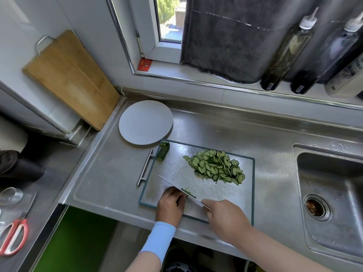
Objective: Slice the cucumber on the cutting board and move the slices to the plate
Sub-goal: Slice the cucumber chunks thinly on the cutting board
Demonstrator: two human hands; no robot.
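Observation:
A metal cutting board (176, 173) with a dark rim lies on the steel counter. A heap of thin half-moon cucumber slices (216, 166) covers its far right part. An uncut cucumber end (163, 151) lies at the board's far left corner. My right hand (225, 218) grips the handle of a knife (177, 187), whose blade lies flat and points far-left across the board. My left hand (170, 205) rests with curled fingers at the blade, over a small cucumber bit (188, 190); what it holds is hidden. The white plate (145, 122) sits bare beyond the board.
A sink (332, 195) opens to the right of the board. A wooden board (70, 79) leans against the wall at the far left. Bottles (286, 50) line the window sill. Red scissors (13, 236) and a glass (10, 195) lie at the lower left.

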